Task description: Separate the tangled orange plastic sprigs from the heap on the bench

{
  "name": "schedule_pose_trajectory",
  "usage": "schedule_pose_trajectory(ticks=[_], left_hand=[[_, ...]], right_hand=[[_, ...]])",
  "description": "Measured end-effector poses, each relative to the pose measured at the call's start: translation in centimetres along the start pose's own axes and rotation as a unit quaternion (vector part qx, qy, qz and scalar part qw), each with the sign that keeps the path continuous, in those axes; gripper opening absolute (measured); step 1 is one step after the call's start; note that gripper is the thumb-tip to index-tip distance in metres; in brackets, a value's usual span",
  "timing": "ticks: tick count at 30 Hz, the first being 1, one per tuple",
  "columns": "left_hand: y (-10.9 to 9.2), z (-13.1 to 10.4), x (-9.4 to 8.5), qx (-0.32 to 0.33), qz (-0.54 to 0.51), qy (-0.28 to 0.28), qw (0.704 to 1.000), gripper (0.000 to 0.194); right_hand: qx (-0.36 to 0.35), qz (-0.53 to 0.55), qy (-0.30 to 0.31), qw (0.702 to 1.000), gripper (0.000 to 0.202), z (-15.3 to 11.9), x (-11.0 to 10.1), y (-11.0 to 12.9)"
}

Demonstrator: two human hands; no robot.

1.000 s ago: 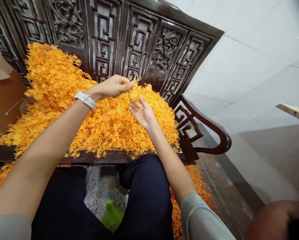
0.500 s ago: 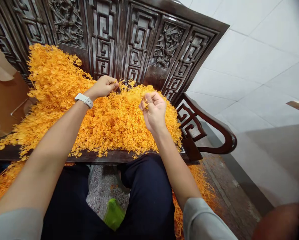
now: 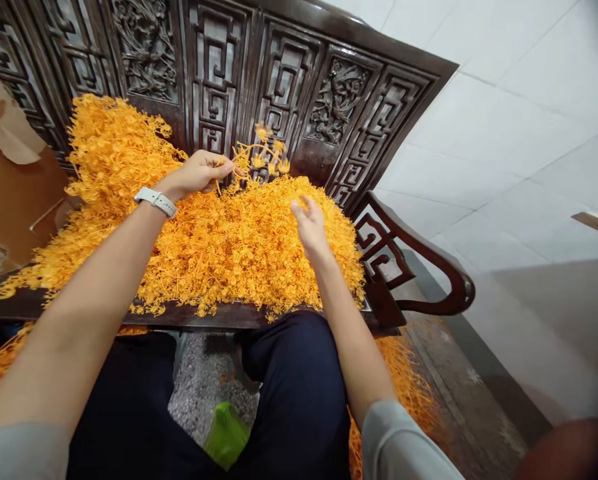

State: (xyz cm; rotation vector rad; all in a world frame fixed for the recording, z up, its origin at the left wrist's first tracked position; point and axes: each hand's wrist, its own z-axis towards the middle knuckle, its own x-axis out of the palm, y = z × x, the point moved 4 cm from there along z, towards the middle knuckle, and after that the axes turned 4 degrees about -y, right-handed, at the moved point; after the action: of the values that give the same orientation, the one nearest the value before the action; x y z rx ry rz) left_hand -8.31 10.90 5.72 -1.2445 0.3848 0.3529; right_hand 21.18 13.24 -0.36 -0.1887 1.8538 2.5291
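Observation:
In my left hand (image 3: 206,172) a branching orange plastic sprig (image 3: 259,157) is pinched between thumb and fingers. Its thin stems carry small flower-like heads and stick out to the right, above the heap. My right hand (image 3: 311,223) is a little apart from the sprig, over the right part of the heap. Its thumb and forefinger look parted, though motion blurs the fingertips. Beneath both hands lies a big heap of similar orange plastic pieces (image 3: 229,253), spread over the seat of a dark carved wooden bench.
The bench's carved back (image 3: 283,73) rises behind the heap, and a curved armrest (image 3: 453,287) ends it at right. A torn cardboard box (image 3: 13,193) stands at left. More orange strands (image 3: 409,380) lie on the floor. A green bag (image 3: 226,437) sits between my knees.
My right hand has come away from the sprig, moving slightly right and down. The sprig in my left hand now stands higher and more spread out. The view has shifted slightly.

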Motion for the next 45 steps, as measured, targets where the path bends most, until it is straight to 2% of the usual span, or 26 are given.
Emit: schedule_pose_trajectory(ticks=[2, 4, 7, 9, 12, 15, 19, 21, 24, 27, 29, 31, 33, 36, 38, 39, 40, 42, 45], left_hand=[[-1.5, 0.2, 1.2, 0.003, -0.05, -0.008, 0.999, 0.037], [-3.0, 0.2, 2.7, 0.013, -0.068, 0.023, 0.997, 0.032], [-5.1, 0.2, 5.1, 0.035, -0.029, 0.114, 0.992, 0.029], [-6.2, 0.3, 6.4, 0.059, 0.045, 0.152, 0.986, 0.025], [-7.4, 0.5, 7.6, 0.091, 0.161, 0.118, 0.976, 0.019], [-8.3, 0.3, 8.9, 0.097, 0.182, 0.074, 0.976, 0.02], [-9.3, -0.5, 10.7, 0.105, 0.14, 0.037, 0.984, 0.039], [-9.3, -0.6, 10.9, 0.124, 0.145, 0.03, 0.981, 0.045], [-8.4, -0.3, 9.6, 0.166, 0.204, 0.018, 0.965, 0.045], [-7.1, 0.0, 8.1, 0.195, 0.267, 0.061, 0.942, 0.042], [-6.5, 0.3, 7.6, 0.199, 0.296, 0.089, 0.93, 0.039], [-6.1, 0.7, 7.2, 0.209, 0.331, 0.079, 0.917, 0.034], [-5.1, 1.1, 6.4, 0.215, 0.376, 0.043, 0.9, 0.027], [-1.3, 1.3, 3.2, 0.152, 0.443, -0.012, 0.883, 0.025], [1.9, 0.8, 0.3, 0.079, 0.436, -0.017, 0.897, 0.031], [3.2, 0.5, -1.0, 0.05, 0.414, -0.023, 0.909, 0.032], [4.0, 0.1, -2.2, 0.04, 0.387, -0.034, 0.921, 0.032], [4.0, -0.3, -3.7, 0.035, 0.342, -0.072, 0.936, 0.033], [1.4, -0.3, -3.3, 0.044, 0.283, -0.085, 0.954, 0.032]], right_hand=[[0.039, 0.085, 0.076, 0.993, 0.085, -0.6, 1.8, 0.0], [0.051, 0.159, 0.117, 0.979, 0.089, -1.2, 3.3, 0.8], [0.019, 0.211, 0.071, 0.975, 0.083, -1.3, 4.1, 2.0], [0.0, 0.237, 0.028, 0.971, 0.062, -1.0, 3.8, 2.2], [-0.01, 0.244, -0.023, 0.97, 0.034, -0.6, 3.0, 1.8], [-0.003, 0.222, -0.044, 0.974, 0.033, -0.5, 2.5, 1.4], [-0.011, 0.19, -0.063, 0.98, 0.04, -1.0, 2.0, 1.8], [-0.015, 0.181, -0.06, 0.982, 0.043, -1.4, 1.6, 2.2], [-0.003, 0.221, 0.008, 0.975, 0.044, -2.1, 1.2, 3.0], [0.02, 0.276, 0.081, 0.958, 0.048, -2.5, 1.0, 3.4], [0.041, 0.284, 0.102, 0.953, 0.052, -2.7, 1.2, 3.6], [0.051, 0.282, 0.117, 0.951, 0.055, -3.2, 1.6, 4.3], [0.029, 0.287, 0.141, 0.947, 0.056, -4.5, 1.8, 6.2], [-0.049, 0.292, 0.17, 0.94, 0.059, -7.3, 1.2, 10.4], [-0.092, 0.286, 0.146, 0.943, 0.055, -8.4, 0.4, 12.3], [-0.098, 0.283, 0.122, 0.946, 0.051, -8.4, 0.2, 12.4], [-0.086, 0.284, 0.1, 0.95, 0.044, -7.8, 0.1, 11.9], [-0.003, 0.297, 0.076, 0.952, 0.027, -5.8, 0.6, 9.1], [0.208, 0.324, 0.083, 0.919, 0.023, -3.0, 2.3, 3.1]])
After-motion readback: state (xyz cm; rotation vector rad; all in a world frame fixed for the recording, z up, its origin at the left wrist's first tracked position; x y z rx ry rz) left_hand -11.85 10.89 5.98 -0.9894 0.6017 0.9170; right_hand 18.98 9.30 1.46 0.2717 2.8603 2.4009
